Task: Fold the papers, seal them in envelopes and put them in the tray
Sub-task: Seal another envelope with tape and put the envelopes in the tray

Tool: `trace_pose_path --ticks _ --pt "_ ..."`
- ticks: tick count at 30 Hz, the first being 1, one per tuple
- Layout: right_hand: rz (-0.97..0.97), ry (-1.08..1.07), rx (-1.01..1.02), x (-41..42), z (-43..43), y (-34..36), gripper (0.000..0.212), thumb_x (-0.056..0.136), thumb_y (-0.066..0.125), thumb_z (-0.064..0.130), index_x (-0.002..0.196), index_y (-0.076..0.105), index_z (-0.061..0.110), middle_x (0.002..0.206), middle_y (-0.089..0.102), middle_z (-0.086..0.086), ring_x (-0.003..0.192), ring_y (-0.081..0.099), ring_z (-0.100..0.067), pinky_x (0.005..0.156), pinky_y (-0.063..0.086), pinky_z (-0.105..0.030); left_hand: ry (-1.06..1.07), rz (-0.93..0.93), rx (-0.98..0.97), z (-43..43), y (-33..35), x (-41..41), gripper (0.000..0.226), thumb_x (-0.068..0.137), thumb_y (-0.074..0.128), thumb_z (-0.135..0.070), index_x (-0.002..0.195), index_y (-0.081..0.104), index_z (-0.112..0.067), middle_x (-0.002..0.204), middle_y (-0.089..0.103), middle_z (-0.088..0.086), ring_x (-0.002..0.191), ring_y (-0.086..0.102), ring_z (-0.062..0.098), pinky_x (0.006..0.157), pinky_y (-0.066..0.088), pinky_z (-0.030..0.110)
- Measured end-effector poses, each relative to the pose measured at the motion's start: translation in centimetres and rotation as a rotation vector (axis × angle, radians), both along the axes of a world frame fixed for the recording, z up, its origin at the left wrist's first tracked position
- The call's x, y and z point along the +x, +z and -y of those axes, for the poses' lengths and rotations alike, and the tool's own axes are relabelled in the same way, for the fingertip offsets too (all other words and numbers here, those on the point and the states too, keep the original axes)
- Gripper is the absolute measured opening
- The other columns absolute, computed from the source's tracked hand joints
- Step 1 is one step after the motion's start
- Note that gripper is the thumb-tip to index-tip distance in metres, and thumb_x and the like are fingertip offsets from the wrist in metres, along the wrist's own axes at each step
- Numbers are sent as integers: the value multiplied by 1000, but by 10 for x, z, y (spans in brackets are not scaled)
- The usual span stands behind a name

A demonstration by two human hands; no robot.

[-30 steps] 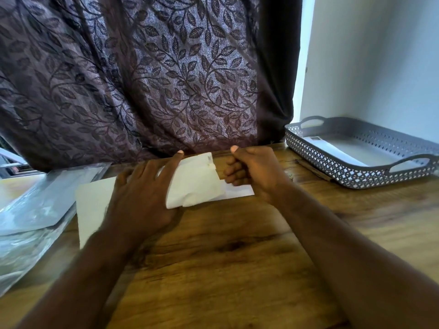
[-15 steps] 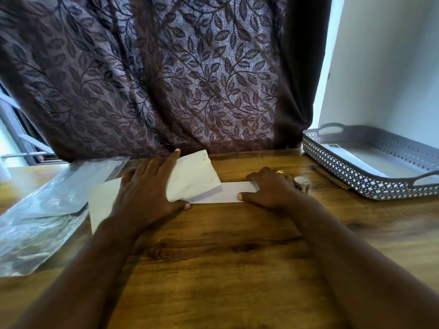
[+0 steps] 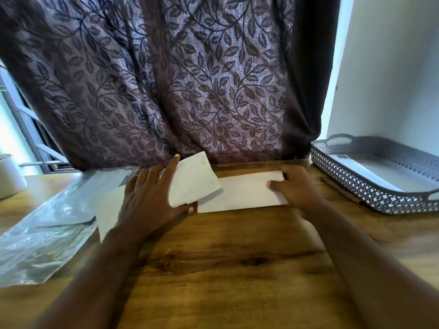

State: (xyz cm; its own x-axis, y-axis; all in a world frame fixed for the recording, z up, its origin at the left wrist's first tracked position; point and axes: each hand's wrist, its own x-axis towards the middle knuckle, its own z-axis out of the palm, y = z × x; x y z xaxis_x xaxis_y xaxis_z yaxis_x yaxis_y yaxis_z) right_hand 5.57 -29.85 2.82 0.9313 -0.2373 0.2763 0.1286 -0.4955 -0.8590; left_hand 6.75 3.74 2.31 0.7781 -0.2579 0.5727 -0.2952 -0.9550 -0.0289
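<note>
Curtain [image 3: 190, 91] hangs beyond both hands and closes off the back. Counter [image 3: 225, 269] carries everything within your reach. Tray [image 3: 356, 186] sits right of your right hand with a flat white item [image 3: 351, 167] already inside, so finished pieces likely go that way. Plastic wrapper [image 3: 47, 222] lies left of your left hand, probably the supply. Envelope [image 3: 240, 193] lies flat between the hands. Your right hand [image 3: 297, 188] rests on its right end, fingers laid flat, apparently pinning it. Your left hand [image 3: 152, 198] pinches the folded paper [image 3: 194, 179] between thumb and fingers. The paper's corner overlaps the envelope's left end, seemingly lined up for insertion. Envelope mouth not discernible.
</note>
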Motion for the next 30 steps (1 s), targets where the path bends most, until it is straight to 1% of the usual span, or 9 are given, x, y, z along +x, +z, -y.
trace_pose_path --ticks 3,6,10,16,19,21,25,28,30 --pt "186 -156 231 -2 4 5 10 90 70 10 87 67 19 91 73 -6 86 72 -24 78 61 -46 13 9 -28 -2 2 0 131 55 49 -97 160 2 -34 143 45 8 127 45 34 101 40 59" --pt "331 -239 427 -4 7 11 16 94 65 13 86 64 26 90 71 4 79 71 -7 68 61 -27 6 16 -26 -3 1 2 131 56 48 -97 160 2 -33 144 43 9 127 43 34 102 38 59" --pt "433 -308 434 -5 9 16 14 96 64 17 87 62 28 93 69 4 79 67 -2 64 54 -20 3 8 -11 -4 -1 4 133 56 52 -96 160 0 -32 146 42 10 129 42 34 105 36 59" --pt "364 -123 392 -6 7 15 17 93 68 15 85 69 31 89 76 3 82 73 -10 66 59 -26 -10 12 4 -3 0 2 133 55 54 -96 160 1 -33 146 42 9 129 43 34 107 35 60" --pt "328 -50 358 -11 4 17 21 93 69 18 85 70 37 89 76 9 80 74 -9 57 57 -23 -41 11 27 -1 3 -1 133 56 56 -95 160 0 -34 146 42 7 130 43 32 109 32 58" --pt "301 -38 305 -13 1 17 17 95 66 22 86 69 37 86 74 1 71 71 -16 44 51 -25 -69 11 52 0 4 -4 132 56 56 -95 160 -1 -35 146 41 5 131 42 32 111 30 57" --pt "230 77 342 -12 -11 14 17 103 53 23 95 69 23 81 66 -9 69 61 -21 39 43 -25 -113 33 93 6 3 -8 129 57 52 -96 160 2 -36 144 41 2 130 42 32 112 28 57" --pt "160 189 457 -18 -25 16 22 106 46 15 106 68 12 92 71 -8 75 67 -19 42 49 -28 -136 18 74 13 3 -10 126 59 46 -98 160 4 -36 144 42 3 130 42 32 113 28 57" --pt "141 244 459 -23 -37 17 22 105 46 9 108 68 9 88 75 -3 69 70 -15 46 56 -30 -164 13 59 20 2 -12 123 61 41 -100 160 4 -37 146 41 1 133 40 30 114 26 56"
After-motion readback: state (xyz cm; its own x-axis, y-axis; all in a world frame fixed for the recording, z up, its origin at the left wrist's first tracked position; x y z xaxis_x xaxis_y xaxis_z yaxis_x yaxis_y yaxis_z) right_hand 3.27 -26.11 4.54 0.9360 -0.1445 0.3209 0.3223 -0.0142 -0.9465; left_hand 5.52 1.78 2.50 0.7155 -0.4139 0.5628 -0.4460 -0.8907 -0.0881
